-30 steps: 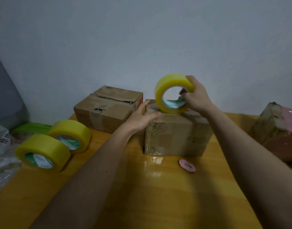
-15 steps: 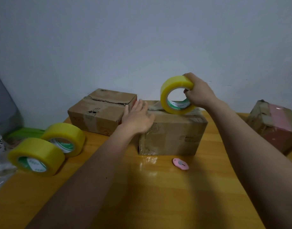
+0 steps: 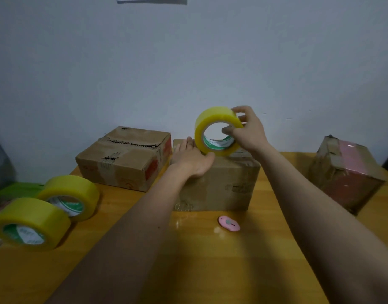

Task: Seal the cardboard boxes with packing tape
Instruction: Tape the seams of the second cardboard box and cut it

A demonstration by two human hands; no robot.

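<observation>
A brown cardboard box (image 3: 228, 185) stands in the middle of the wooden table. My left hand (image 3: 190, 159) lies flat on the left part of its top, fingers straight. My right hand (image 3: 247, 130) grips a yellow roll of packing tape (image 3: 212, 119), thumb inside the core, and holds it upright on the box's top just right of the left hand. A second cardboard box (image 3: 122, 156) with a torn top seam sits to the left, against the wall.
Two more yellow tape rolls (image 3: 32, 216) (image 3: 72, 189) lie at the left of the table (image 3: 210, 270). A small pink cutter (image 3: 229, 223) lies in front of the middle box. A box with pink wrapping (image 3: 348, 172) stands at the right edge.
My left hand has slid further onto the box top and lies flat. My right hand has shifted its hold on the roll, which stays on the box top. The view has shifted slightly.
</observation>
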